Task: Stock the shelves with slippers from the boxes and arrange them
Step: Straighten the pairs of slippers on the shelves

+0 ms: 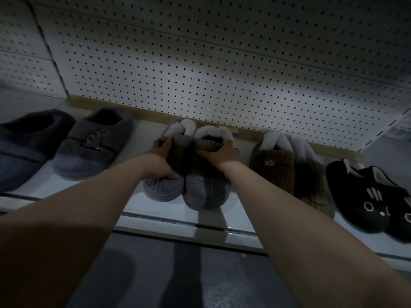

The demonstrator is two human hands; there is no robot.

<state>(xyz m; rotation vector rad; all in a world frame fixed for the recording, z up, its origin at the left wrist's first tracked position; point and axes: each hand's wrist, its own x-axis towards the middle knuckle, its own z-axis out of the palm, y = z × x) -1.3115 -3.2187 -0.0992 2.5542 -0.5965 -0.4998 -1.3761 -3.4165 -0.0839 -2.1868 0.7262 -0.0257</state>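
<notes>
The grey corduroy slippers (200, 194) sit side by side on the shelf (249, 210), long axes running front to back, with toes at the front edge and fleecy collars toward the pegboard (200, 74). The left hand (161, 160) grips the left slipper and the right hand (223, 153) the right, fingers curled over each upper, both equally near. No writing is legible, only a bear patch on the brown pair (273, 167) alongside.

Both bare forearms reach forward, converging; left hand (161, 160) and right hand (219, 155), side by side, curl fingers round the grey slippers (204, 194)
</notes>
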